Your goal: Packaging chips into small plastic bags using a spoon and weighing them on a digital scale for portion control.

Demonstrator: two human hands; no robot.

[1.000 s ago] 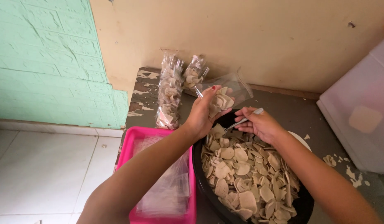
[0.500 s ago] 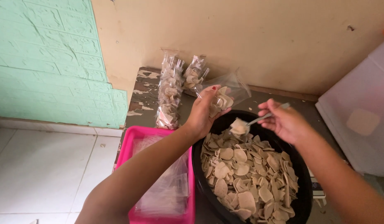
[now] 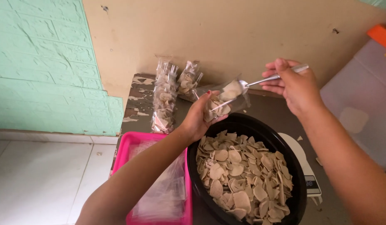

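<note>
My left hand (image 3: 199,118) holds a small clear plastic bag (image 3: 222,102) partly filled with pale round crackers, above the far rim of a black basin (image 3: 293,166). The basin is full of the same crackers (image 3: 243,175). My right hand (image 3: 295,85) grips a metal spoon (image 3: 263,79) by its handle. The spoon's bowl carries crackers and sits at the mouth of the bag.
A pink tray (image 3: 126,146) with empty clear bags (image 3: 163,191) lies left of the basin. Several filled bags (image 3: 166,100) stand against the beige wall. A white scale (image 3: 303,166) lies right of the basin. A translucent box (image 3: 359,108) stands at right.
My right hand lifted the spoon out of the basin with crackers on it and brought it up to the bag's mouth. The left hand kept the bag in place.
</note>
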